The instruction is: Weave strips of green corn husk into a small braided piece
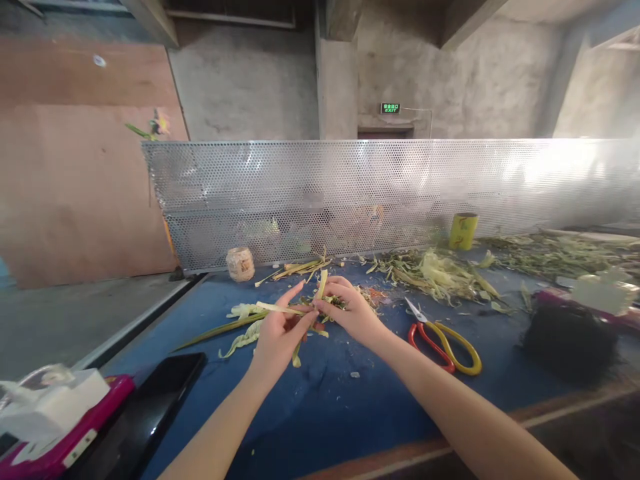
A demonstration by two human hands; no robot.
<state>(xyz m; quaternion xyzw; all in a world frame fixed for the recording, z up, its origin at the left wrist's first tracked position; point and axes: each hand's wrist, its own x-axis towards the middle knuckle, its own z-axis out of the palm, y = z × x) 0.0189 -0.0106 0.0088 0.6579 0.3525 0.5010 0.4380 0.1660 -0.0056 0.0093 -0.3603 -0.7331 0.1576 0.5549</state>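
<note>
Both my hands meet above the blue tabletop, fingertips close together. My left hand pinches pale green plant strips, with one strip sticking out to the left and others hanging below. With thumb and forefinger, my right hand grips an upright strip from the same bunch. Where the strips cross is partly hidden by my fingers. Curled leaf pieces and a long green stalk lie left of my hands. Scissors with one red and one yellow handle rest to the right.
A woven pot and a yellow can stand before the perforated metal screen. Heaped plant strips cover the back right. A black phone and a magenta-and-white item lie front left; a dark blurred patch is at right.
</note>
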